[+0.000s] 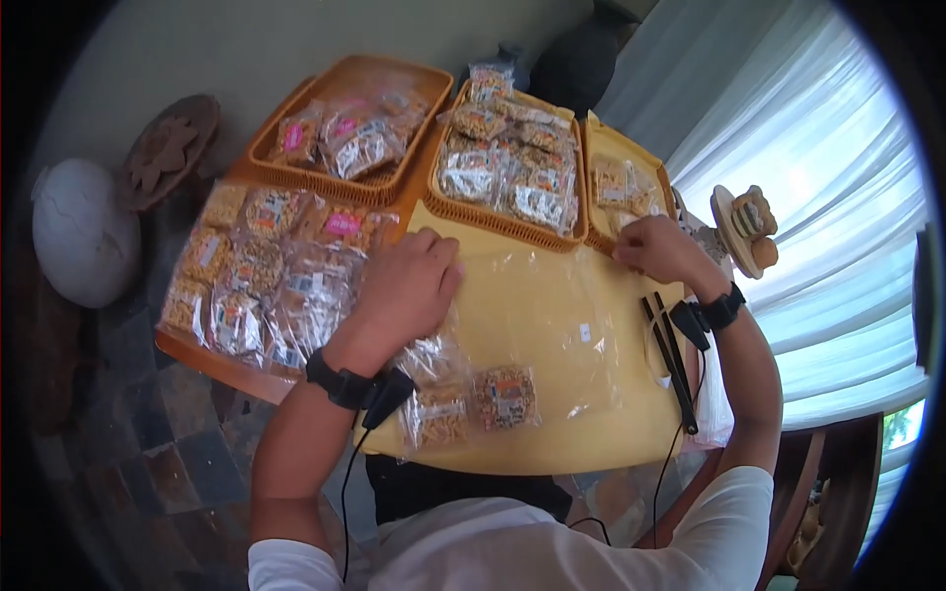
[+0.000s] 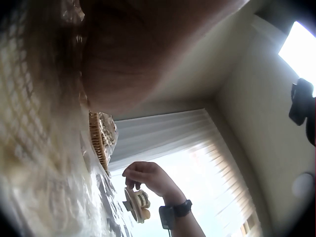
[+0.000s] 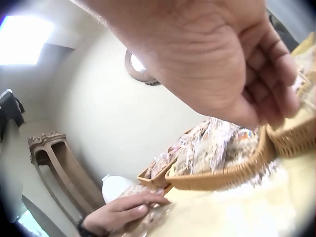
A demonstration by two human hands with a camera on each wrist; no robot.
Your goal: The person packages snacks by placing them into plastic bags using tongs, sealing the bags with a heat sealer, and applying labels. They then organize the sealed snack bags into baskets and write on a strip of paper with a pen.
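Observation:
My left hand [image 1: 406, 288] rests palm down with fingers fairly straight, at the right edge of a pile of clear snack packets [image 1: 310, 295]; the right wrist view shows this hand [image 3: 118, 213] over a clear packet. Over the near rim of the small right basket [image 1: 628, 138] is my right hand [image 1: 666, 252], its fingers loosely bent. No item shows in the right hand [image 3: 207, 64] in the right wrist view; its fingertips are near that basket's contents. Snack packets [image 1: 613, 184] lie inside the basket. Flat clear plastic [image 1: 552, 335] covers part of the yellow surface.
Two larger wicker baskets, left [image 1: 271, 175] and middle [image 1: 507, 227], hold packets at the back. A nut packet [image 1: 506, 397] and another packet [image 1: 436, 416] lie near the front edge. Black tongs [image 1: 670, 364] lie at right, beside a wrist-camera cable. A small stand [image 1: 734, 231] is beyond the right edge.

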